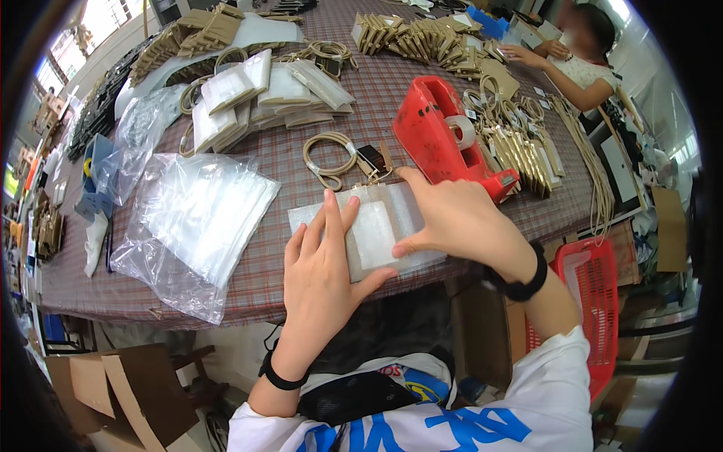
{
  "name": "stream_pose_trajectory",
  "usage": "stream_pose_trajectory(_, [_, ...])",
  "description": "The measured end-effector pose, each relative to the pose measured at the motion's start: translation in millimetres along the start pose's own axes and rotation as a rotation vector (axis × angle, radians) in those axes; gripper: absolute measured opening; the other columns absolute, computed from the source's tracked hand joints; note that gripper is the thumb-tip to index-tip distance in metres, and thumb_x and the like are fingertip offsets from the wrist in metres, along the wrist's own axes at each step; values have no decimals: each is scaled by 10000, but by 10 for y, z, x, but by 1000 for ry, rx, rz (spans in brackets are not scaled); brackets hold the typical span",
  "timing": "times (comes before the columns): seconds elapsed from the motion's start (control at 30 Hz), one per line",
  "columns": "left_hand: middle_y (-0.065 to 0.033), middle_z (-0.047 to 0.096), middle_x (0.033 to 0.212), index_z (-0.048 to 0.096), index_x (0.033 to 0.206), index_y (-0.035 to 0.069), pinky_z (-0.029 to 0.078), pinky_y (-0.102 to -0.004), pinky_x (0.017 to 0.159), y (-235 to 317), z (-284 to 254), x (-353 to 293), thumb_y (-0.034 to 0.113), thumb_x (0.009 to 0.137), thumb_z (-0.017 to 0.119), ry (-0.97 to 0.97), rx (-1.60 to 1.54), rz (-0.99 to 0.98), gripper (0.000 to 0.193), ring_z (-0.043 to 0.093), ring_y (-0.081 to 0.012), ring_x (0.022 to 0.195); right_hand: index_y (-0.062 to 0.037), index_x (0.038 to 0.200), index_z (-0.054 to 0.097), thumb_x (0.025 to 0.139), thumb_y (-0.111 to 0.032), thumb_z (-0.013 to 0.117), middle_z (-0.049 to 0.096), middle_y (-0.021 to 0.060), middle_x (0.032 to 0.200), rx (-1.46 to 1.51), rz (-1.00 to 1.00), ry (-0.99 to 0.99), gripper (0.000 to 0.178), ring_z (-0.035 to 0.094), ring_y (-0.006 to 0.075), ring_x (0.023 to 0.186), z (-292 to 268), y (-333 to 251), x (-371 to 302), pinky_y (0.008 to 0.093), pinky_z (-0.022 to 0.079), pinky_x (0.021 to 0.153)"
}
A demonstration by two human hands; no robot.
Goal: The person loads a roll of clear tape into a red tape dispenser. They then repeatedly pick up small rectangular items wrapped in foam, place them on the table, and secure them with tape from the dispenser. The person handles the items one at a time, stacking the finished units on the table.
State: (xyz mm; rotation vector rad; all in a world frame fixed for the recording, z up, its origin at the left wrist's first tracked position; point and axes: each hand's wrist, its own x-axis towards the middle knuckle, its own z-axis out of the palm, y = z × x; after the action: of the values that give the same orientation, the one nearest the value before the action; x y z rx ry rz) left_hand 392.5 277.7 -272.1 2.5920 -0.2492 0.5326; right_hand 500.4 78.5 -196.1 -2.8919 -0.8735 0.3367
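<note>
A flat item in a translucent white sleeve lies at the table's front edge, with a paler rectangle in its middle. My left hand rests on its left side, fingers stretched out and thumb along the lower edge. On its right side lies my right hand, thumb and index finger spread apart over the sleeve. A beige cord loop and a small black tag lie just beyond the sleeve's far edge. The right hand's other fingers are mostly hidden.
A red tape dispenser stands beyond my right hand. Clear plastic bags lie left; wrapped white packets are stacked behind. Gold-coloured pieces with cords lie right. Another person works at the far right. A red basket stands below.
</note>
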Motion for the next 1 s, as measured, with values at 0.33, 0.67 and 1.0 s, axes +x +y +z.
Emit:
stream_pose_trajectory(0.33, [-188, 588, 1543, 529, 1537, 2, 480, -495, 1114, -53, 55, -46, 408, 624, 1003, 60, -111, 68, 1106, 587, -373, 1378, -23, 1638, 306, 959, -138, 770, 622, 133, 1266, 1349, -153, 449, 830, 628, 218, 1200, 553, -93, -354, 381, 535, 993])
stream_pose_trajectory(0.67, [-185, 432, 1565, 448, 1640, 147, 602, -288, 759, 217, -125, 72, -8, 833, 857, -3, -742, -331, 918, 665, -214, 1162, -9, 1690, 150, 963, -260, 805, 453, 284, 1545, 1345, -211, 454, 1010, 490, 362, 1466, 905, -101, -307, 503, 391, 1237])
stream_pose_trajectory(1.0, [-63, 645, 1314, 521, 1601, 83, 506, -209, 742, -32, -903, 659, -86, 865, 482, -44, -870, -300, 756, 633, -46, 898, -67, 1710, 92, 1013, -177, 725, 384, 246, 1587, 1576, -204, 401, 948, 407, 375, 1528, 905, -39, -276, 553, 306, 1276])
